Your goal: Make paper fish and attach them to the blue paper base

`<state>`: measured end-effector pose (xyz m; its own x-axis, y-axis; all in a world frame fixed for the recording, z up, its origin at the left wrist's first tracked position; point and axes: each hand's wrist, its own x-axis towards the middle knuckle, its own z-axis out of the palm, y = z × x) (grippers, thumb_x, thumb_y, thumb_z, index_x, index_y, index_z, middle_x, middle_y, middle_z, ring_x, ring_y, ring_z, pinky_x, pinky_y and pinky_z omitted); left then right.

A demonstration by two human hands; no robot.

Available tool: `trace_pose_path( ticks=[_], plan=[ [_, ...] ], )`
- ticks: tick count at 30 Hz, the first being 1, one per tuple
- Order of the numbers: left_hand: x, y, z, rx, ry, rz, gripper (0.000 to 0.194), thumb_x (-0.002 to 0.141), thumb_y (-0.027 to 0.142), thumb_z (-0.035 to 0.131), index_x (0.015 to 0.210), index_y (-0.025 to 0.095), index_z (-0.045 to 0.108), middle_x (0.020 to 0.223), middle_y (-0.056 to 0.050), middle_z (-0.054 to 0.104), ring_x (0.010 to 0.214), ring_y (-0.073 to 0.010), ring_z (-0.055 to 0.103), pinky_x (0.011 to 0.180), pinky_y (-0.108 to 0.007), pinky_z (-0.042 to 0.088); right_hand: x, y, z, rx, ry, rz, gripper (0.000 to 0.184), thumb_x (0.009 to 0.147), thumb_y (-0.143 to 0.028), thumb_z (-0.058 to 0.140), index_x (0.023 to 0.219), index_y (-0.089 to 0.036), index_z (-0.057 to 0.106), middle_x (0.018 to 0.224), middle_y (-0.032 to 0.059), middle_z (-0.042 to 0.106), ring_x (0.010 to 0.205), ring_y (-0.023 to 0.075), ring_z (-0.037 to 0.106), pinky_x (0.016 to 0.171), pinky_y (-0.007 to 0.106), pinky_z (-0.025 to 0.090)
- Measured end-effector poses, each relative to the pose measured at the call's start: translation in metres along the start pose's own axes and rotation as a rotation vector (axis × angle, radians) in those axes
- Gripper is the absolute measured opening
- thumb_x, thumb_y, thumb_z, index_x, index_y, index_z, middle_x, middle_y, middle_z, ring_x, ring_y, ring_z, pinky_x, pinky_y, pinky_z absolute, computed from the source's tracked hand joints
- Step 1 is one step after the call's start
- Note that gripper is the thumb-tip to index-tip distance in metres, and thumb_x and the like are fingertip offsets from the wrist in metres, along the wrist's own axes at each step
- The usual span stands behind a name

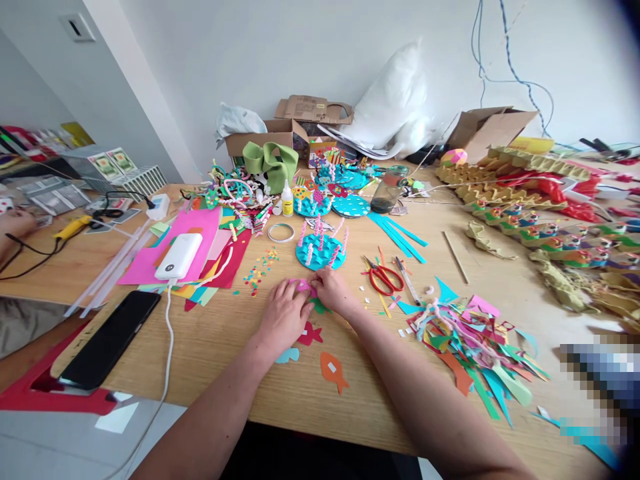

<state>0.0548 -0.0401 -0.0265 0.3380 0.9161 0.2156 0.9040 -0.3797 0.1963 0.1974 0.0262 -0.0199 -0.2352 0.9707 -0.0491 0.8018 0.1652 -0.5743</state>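
Currently close together, left hand and right hand both touch the pink paper piece between them; cannot tell whether either pinches it. Turquoise base at twelve o'clock: forward push could topple its pink spirals. Red fish at six: dragging thumb might crease it.

Paper fish: on our table, just our side of our left hand and right hand
Disc: pretty much right behind both, tape roll off its left, glue bottle behind that
Left side: power bank on paper sheets, phone nearer us
Right side: scissors, cutter next to them, then scrap pile
Far right: egg cartons
Back: jar, behind and right of the disc
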Motion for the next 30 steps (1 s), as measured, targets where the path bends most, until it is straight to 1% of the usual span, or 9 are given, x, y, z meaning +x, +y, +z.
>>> trace_pose_path(
  ticks=[10, 16, 19, 22, 24, 26, 29, 30],
  plan=[
    [0.0, -0.001, 0.0, -0.022, 0.001, 0.003, 0.033, 0.093, 0.034, 0.045, 0.121, 0.022, 0.058, 0.13, -0.01, 0.054, 0.125, -0.0266, 0.044, 0.107, -0.046, 0.035, 0.0, 0.0, 0.001, 0.029, 0.024, 0.005, 0.017, 0.084, -0.009, 0.05, 0.079, -0.013, 0.066, 0.087, 0.008, 0.063, 0.082, 0.0153, 0.056, 0.071, 0.022, 0.039],
    [0.0, -0.001, 0.001, -0.009, 0.013, 0.002, 0.034, 0.094, 0.034, 0.044, 0.121, 0.02, 0.058, 0.13, -0.011, 0.055, 0.125, -0.0272, 0.043, 0.108, -0.045, 0.034, 0.001, 0.004, 0.003, 0.109, 0.051, -0.005, 0.016, 0.082, -0.008, 0.049, 0.077, -0.014, 0.063, 0.083, 0.0059, 0.062, 0.082, 0.015, 0.054, 0.072, 0.022, 0.039],
    [-0.001, -0.001, 0.0, -0.025, 0.004, -0.004, 0.033, 0.094, 0.033, 0.045, 0.121, 0.021, 0.057, 0.13, -0.01, 0.055, 0.125, -0.0271, 0.043, 0.107, -0.046, 0.035, 0.001, 0.007, 0.004, 0.183, 0.114, -0.041, 0.016, 0.081, -0.008, 0.047, 0.078, -0.015, 0.061, 0.085, 0.0049, 0.06, 0.08, 0.0144, 0.053, 0.073, 0.022, 0.04],
    [-0.001, -0.001, 0.0, -0.034, 0.003, -0.003, 0.031, 0.093, 0.033, 0.045, 0.12, 0.023, 0.058, 0.131, -0.008, 0.054, 0.125, -0.0263, 0.043, 0.107, -0.046, 0.035, -0.001, 0.006, 0.0, 0.239, 0.227, -0.139, 0.017, 0.084, -0.012, 0.043, 0.081, -0.017, 0.059, 0.088, 0.005, 0.059, 0.082, 0.0146, 0.054, 0.075, 0.023, 0.041],
    [-0.001, -0.001, 0.0, -0.04, 0.01, 0.007, 0.03, 0.093, 0.032, 0.045, 0.119, 0.024, 0.058, 0.131, -0.007, 0.054, 0.126, -0.0255, 0.043, 0.108, -0.046, 0.034, -0.004, 0.004, -0.003, 0.263, 0.256, -0.189, 0.02, 0.088, -0.017, 0.039, 0.085, -0.017, 0.059, 0.087, 0.005, 0.06, 0.081, 0.015, 0.054, 0.075, 0.024, 0.041],
    [-0.001, -0.001, 0.0, -0.049, 0.018, 0.018, 0.03, 0.093, 0.031, 0.045, 0.119, 0.025, 0.058, 0.132, -0.006, 0.054, 0.126, -0.0247, 0.043, 0.109, -0.046, 0.033, -0.007, 0.002, -0.006, 0.262, 0.238, -0.206, 0.024, 0.091, -0.02, 0.035, 0.097, -0.017, 0.058, 0.081, 0.0036, 0.059, 0.076, 0.0151, 0.055, 0.073, 0.024, 0.042],
    [-0.001, -0.001, 0.001, -0.051, 0.021, 0.022, 0.029, 0.093, 0.031, 0.046, 0.119, 0.025, 0.058, 0.132, -0.006, 0.054, 0.126, -0.0248, 0.043, 0.108, -0.046, 0.033, -0.01, 0.002, -0.007, 0.206, 0.187, -0.274, 0.037, 0.091, -0.016, 0.034, 0.124, -0.019, 0.051, 0.076, 0.0005, 0.058, 0.071, 0.014, 0.054, 0.07, 0.023, 0.042],
    [-0.001, -0.001, 0.001, -0.049, 0.019, 0.019, 0.028, 0.093, 0.031, 0.047, 0.118, 0.025, 0.058, 0.131, -0.007, 0.054, 0.126, -0.025, 0.043, 0.108, -0.046, 0.034, -0.01, 0.003, -0.007, 0.171, 0.174, -0.321, 0.041, 0.089, -0.013, 0.035, 0.127, -0.019, 0.049, 0.077, 0.0007, 0.058, 0.072, 0.0139, 0.054, 0.071, 0.023, 0.042]
  ],
)
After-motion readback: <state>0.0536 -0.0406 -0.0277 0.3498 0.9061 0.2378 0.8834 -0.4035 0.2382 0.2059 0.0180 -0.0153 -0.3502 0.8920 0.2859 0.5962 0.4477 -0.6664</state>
